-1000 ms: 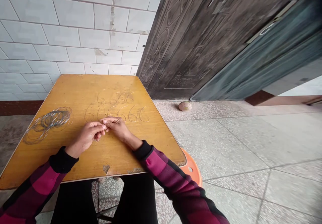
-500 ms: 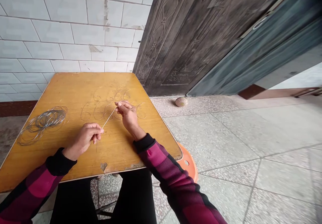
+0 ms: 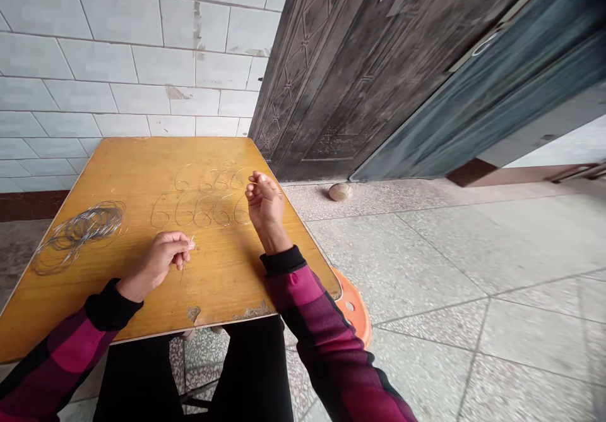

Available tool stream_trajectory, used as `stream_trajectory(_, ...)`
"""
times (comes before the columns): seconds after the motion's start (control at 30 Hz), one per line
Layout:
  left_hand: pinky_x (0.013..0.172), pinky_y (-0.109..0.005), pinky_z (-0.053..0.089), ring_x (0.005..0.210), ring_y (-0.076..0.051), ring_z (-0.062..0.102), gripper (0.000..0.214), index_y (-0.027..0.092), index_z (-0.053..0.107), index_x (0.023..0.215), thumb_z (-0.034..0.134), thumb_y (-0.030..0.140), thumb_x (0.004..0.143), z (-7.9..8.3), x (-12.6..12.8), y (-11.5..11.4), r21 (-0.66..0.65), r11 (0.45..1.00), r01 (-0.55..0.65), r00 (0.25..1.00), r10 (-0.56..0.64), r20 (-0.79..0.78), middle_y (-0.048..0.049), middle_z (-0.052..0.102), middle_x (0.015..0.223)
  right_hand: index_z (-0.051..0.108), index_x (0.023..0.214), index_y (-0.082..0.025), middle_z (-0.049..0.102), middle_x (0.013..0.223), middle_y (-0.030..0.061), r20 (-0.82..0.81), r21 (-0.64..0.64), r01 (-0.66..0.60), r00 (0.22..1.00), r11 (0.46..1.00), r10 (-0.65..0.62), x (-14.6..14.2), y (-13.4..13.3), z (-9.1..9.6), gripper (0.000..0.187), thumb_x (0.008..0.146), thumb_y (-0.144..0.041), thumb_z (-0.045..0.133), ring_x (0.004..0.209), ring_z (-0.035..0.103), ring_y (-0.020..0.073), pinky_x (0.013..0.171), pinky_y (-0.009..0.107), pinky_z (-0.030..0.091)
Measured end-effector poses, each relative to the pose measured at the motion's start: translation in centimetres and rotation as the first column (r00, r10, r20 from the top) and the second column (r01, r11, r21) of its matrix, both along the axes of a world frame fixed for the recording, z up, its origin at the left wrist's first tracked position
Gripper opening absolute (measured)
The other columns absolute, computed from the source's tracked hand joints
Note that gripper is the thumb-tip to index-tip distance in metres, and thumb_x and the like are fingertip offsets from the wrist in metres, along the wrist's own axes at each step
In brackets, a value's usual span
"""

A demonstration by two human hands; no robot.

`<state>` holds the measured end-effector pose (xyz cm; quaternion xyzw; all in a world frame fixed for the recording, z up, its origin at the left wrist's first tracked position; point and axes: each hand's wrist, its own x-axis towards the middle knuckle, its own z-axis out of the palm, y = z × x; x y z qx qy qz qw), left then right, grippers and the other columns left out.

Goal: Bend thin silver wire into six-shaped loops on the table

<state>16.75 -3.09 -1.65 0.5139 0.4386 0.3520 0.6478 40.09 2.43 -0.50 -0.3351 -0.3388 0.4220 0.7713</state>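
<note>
My left hand is closed in a pinch low over the wooden table. A thin wire pokes up past its fingertips, and a fine tail hangs below them. Farther right, my right hand is raised above the table with its fingers curled together. A faint thin line shows at these fingers, too fine to make out. Several wires bent like a figure six lie in rows beyond my hands; my right hand covers part of them. To the left lies a loose coil of grey wire.
The yellow-brown table has a chipped front edge and stands against a white tiled wall. An orange stool sits by its right corner. A rounded object rests on the floor near the dark carved door.
My right hand has moved up and to the right, away from my left hand. The straight stretch of wire between the hands no longer shows. My left hand stays in place.
</note>
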Motion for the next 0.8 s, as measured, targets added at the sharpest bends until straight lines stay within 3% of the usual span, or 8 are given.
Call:
stream_trajectory(0.1,0.043,-0.021,0.036,0.041,-0.007,0.044,0.023,0.015,0.056,0.055,0.069,0.031,0.065,-0.1,-0.1,0.1,0.039,0.998,-0.05,0.999,0.049,0.022,0.0007,0.056,0.052,0.065,0.084,-0.022,0.063,0.081,-0.0015,-0.1,-0.05,-0.049,0.994,0.998,0.044,-0.2,0.1,-0.3,0.017,0.073,-0.033,0.071,0.064,0.055,0.0065,0.057,0.019,0.047)
stream_trajectory(0.17,0.044,-0.022,0.037,0.042,-0.007,0.046,0.024,0.015,0.056,0.057,0.068,0.032,0.068,-0.3,-0.1,0.3,0.073,0.993,-0.093,0.996,0.092,0.021,0.0007,0.057,0.054,0.067,0.083,-0.02,0.063,0.079,-0.0019,-0.123,-0.128,-0.171,0.98,0.977,0.156,-1.6,-0.1,-0.8,0.021,0.067,-0.03,0.076,0.063,0.056,0.0061,0.055,0.018,0.046)
stream_trajectory(0.3,0.047,-0.022,0.039,0.044,-0.008,0.049,0.024,0.015,0.056,0.06,0.066,0.034,0.071,-0.5,-0.1,0.4,0.107,0.986,-0.129,0.991,0.132,-0.027,0.0007,0.058,0.056,0.069,0.083,-0.019,0.065,0.076,-0.0018,-0.022,-0.242,-0.481,0.871,0.842,0.491,-5.9,-1.7,-2.3,0.026,0.062,-0.029,0.081,0.06,0.056,0.0065,0.054,0.019,0.045)
stream_trajectory(0.37,0.047,-0.023,0.039,0.044,-0.008,0.049,0.023,0.015,0.057,0.061,0.066,0.034,0.071,-0.4,0.0,0.4,0.114,0.987,-0.113,0.992,0.118,-0.036,0.0007,0.058,0.056,0.07,0.079,-0.018,0.063,0.068,-0.0028,0.029,-0.265,-0.538,0.825,0.8,0.564,-7.6,-2.5,-2.8,0.024,0.063,-0.032,0.081,0.056,0.054,0.0065,0.053,0.02,0.043)
stream_trajectory(0.5,0.047,-0.023,0.039,0.046,-0.008,0.049,0.022,0.015,0.059,0.063,0.067,0.035,0.07,-0.2,0.3,0.1,0.138,0.987,-0.085,0.996,0.088,-0.017,0.0002,0.059,0.06,0.071,0.071,-0.018,0.062,0.06,-0.0037,0.064,-0.273,-0.57,0.793,0.775,0.605,-8.6,-3.2,-3.3,0.022,0.062,-0.036,0.081,0.053,0.051,0.0063,0.05,0.02,0.04)
stream_trajectory(0.8,0.05,-0.022,0.039,0.048,-0.008,0.049,0.023,0.015,0.06,0.063,0.064,0.035,0.076,-0.3,0.0,0.0,0.166,0.985,-0.041,0.999,0.046,-0.029,-0.0002,0.06,0.059,0.072,0.08,-0.019,0.071,0.073,-0.0004,0.004,-0.276,-0.566,0.807,0.777,0.59,-6.9,-2.3,-2.7,0.025,0.064,-0.036,0.08,0.055,0.056,0.0058,0.049,0.018,0.041)
